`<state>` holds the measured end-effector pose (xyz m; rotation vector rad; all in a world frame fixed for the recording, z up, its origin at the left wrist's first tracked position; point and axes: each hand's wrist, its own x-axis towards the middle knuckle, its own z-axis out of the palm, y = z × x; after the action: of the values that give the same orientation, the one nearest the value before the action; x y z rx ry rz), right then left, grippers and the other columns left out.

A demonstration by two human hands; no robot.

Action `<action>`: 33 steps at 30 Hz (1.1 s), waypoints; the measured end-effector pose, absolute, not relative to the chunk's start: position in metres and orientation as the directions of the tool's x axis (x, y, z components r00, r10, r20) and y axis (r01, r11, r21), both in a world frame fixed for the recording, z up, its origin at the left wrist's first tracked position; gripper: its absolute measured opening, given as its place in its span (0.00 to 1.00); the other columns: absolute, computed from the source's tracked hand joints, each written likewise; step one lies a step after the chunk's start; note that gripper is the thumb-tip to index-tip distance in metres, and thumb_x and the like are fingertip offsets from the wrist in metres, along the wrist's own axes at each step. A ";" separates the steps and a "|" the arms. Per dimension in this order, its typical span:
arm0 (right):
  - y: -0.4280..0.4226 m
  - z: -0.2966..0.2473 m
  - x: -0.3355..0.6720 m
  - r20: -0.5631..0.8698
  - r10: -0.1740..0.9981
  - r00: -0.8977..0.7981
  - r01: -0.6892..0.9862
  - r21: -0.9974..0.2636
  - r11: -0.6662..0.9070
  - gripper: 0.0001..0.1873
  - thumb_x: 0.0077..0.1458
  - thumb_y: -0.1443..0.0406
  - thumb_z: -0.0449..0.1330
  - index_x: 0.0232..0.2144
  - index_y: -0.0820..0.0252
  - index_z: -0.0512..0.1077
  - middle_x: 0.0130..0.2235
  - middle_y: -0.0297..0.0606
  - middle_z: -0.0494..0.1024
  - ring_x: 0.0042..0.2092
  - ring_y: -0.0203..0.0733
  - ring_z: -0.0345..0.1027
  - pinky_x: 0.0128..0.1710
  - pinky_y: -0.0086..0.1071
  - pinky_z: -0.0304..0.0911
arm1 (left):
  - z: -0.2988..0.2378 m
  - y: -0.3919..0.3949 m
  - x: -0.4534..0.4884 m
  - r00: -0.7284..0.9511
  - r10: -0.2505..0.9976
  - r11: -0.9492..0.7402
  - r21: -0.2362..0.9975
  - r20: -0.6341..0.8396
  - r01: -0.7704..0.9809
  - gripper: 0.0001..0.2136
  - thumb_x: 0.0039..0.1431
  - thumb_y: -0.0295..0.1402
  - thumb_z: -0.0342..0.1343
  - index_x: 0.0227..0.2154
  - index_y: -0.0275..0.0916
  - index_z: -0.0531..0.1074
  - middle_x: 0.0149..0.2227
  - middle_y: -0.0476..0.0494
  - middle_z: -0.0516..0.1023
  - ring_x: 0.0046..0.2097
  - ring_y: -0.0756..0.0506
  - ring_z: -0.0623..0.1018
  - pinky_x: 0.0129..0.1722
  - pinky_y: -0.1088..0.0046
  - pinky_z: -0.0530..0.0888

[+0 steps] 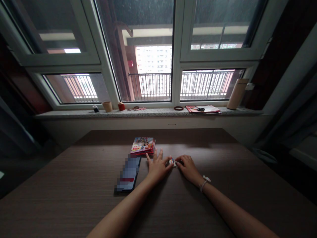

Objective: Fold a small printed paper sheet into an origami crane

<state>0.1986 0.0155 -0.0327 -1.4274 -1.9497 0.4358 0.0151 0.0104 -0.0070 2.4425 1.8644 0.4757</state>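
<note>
Paper (171,161) btwn L hand (157,167) & R hand (188,166), on tbl (228,178).

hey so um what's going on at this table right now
Someone's left hand and right hand are at a small, colourful piece, possibly paper, on the wooden table. A stack of flyers lies just beyond the left hand, and a smartphone lies to its left.

Flask (237,94) on speckled windowsill (153,113)
</note>
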 end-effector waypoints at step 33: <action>0.016 -0.020 0.195 0.276 0.951 -0.141 0.753 -0.593 0.284 0.12 0.50 0.56 0.63 0.37 0.52 0.75 0.42 0.38 0.72 0.49 0.46 0.61 0.50 0.36 0.55 | -0.005 0.015 0.010 0.208 0.964 -0.246 0.258 0.163 0.934 0.24 0.58 0.52 0.50 0.57 0.63 0.61 0.66 0.45 0.54 0.67 0.31 0.47 0.56 0.29 0.37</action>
<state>0.1950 0.0157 -0.0198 -1.5236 -1.9496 0.4195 0.0097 0.0145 -0.0048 2.3601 1.8622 0.4436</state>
